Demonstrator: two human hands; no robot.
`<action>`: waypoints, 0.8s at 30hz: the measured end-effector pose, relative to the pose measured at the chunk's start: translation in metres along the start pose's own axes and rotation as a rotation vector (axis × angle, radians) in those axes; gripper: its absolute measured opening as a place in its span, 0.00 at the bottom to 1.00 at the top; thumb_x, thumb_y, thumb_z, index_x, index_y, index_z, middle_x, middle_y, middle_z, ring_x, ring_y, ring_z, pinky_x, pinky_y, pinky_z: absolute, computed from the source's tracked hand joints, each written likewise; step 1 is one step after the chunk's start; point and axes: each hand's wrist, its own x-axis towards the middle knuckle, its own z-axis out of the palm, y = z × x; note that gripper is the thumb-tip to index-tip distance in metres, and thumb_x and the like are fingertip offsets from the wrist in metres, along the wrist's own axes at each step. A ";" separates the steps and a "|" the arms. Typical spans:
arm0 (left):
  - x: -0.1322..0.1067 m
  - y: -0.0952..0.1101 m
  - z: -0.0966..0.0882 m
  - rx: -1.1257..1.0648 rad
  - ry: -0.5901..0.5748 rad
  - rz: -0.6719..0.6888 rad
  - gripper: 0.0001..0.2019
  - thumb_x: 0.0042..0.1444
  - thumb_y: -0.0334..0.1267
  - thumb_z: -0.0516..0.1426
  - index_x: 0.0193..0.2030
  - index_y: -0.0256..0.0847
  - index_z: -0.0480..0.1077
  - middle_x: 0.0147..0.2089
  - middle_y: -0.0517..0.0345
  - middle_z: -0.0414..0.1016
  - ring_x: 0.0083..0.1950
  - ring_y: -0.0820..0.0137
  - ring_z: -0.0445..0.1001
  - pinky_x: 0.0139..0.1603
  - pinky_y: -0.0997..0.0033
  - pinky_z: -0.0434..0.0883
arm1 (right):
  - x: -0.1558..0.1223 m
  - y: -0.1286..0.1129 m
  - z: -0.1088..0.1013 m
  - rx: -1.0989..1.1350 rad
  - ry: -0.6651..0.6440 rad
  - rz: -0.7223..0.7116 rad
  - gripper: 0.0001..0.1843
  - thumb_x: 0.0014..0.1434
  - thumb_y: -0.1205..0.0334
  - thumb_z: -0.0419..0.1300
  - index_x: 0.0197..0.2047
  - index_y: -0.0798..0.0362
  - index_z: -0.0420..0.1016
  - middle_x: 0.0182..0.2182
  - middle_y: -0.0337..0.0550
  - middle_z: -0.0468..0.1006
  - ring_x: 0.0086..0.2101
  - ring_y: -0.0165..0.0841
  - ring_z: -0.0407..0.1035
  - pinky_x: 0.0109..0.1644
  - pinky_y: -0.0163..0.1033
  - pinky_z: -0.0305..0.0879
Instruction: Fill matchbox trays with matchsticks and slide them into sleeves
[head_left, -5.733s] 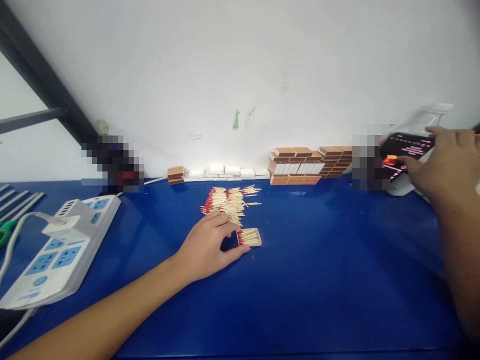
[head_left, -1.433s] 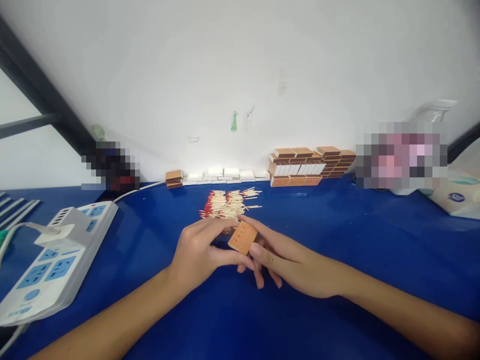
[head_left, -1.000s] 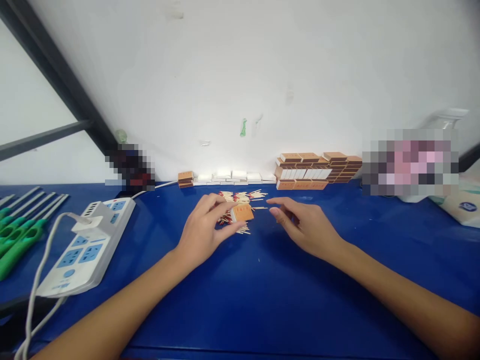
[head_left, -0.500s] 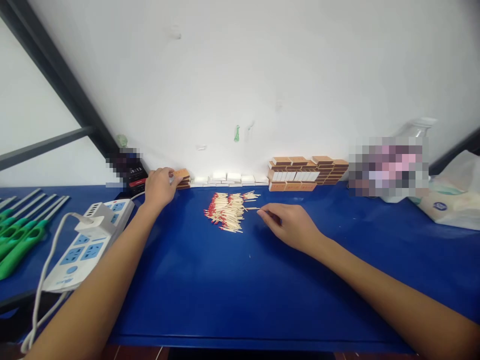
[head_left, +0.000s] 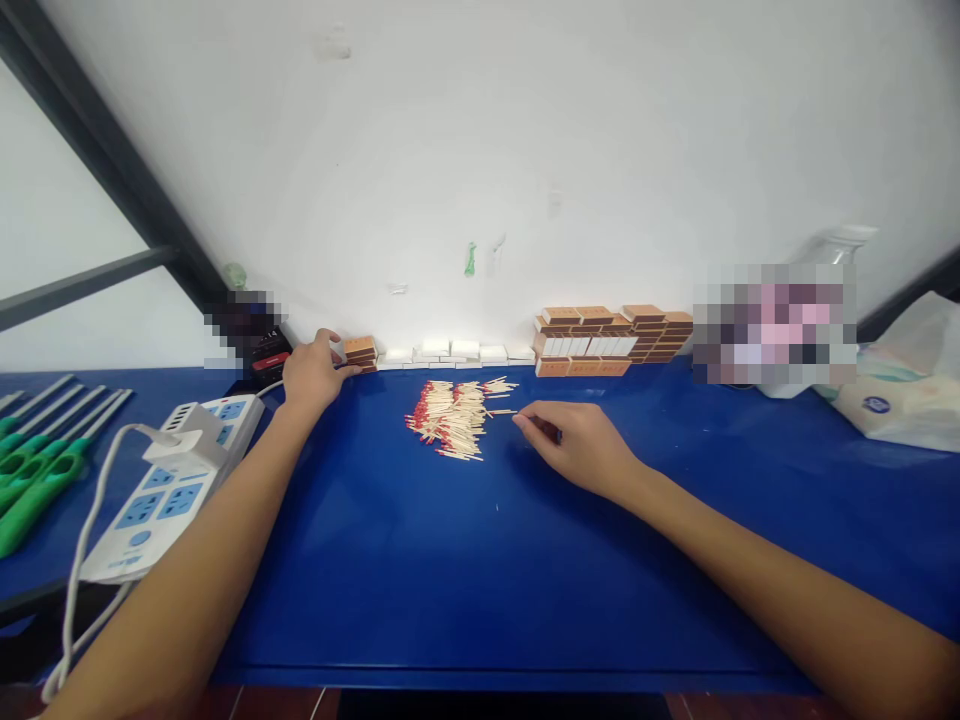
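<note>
At the back left, my left hand (head_left: 313, 372) is open, thumb and fingers spread, just beside a small stack of brown matchboxes (head_left: 360, 352). My right hand (head_left: 574, 440) is closed in a pinch at the right of a pile of red-tipped matches (head_left: 454, 415). A single match (head_left: 504, 411) runs from the pinched fingertips toward the pile. White matchbox trays (head_left: 435, 350) line the wall behind the pile. To their right rises a larger stack of brown matchboxes (head_left: 585, 367), with a row of white box ends in it.
A white power strip (head_left: 161, 500) with a plugged-in charger and cable lies on the blue tabletop (head_left: 420, 570) at left. Beyond it are several green-handled tools (head_left: 45, 490). At right are a blurred-out object (head_left: 780, 330) and a pack of tissues (head_left: 900, 400).
My left hand has come off the small matchbox stack, and its fingers have spread. My right hand stays pinched on the match. The view has shifted slightly.
</note>
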 end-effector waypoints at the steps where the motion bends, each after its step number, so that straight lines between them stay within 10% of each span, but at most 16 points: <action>1: 0.000 -0.001 0.000 0.002 -0.001 0.000 0.26 0.59 0.46 0.69 0.60 0.43 0.67 0.47 0.51 0.85 0.56 0.49 0.79 0.51 0.57 0.71 | 0.000 0.000 0.000 0.002 -0.005 -0.003 0.20 0.74 0.53 0.53 0.35 0.52 0.78 0.25 0.42 0.78 0.26 0.33 0.68 0.33 0.39 0.57; 24: -0.001 -0.024 0.018 -0.074 -0.060 0.075 0.22 0.61 0.41 0.64 0.62 0.44 0.69 0.54 0.49 0.84 0.60 0.49 0.78 0.58 0.55 0.72 | -0.001 0.000 0.002 0.033 -0.072 0.006 0.19 0.73 0.54 0.53 0.35 0.52 0.78 0.26 0.41 0.79 0.26 0.33 0.68 0.33 0.39 0.58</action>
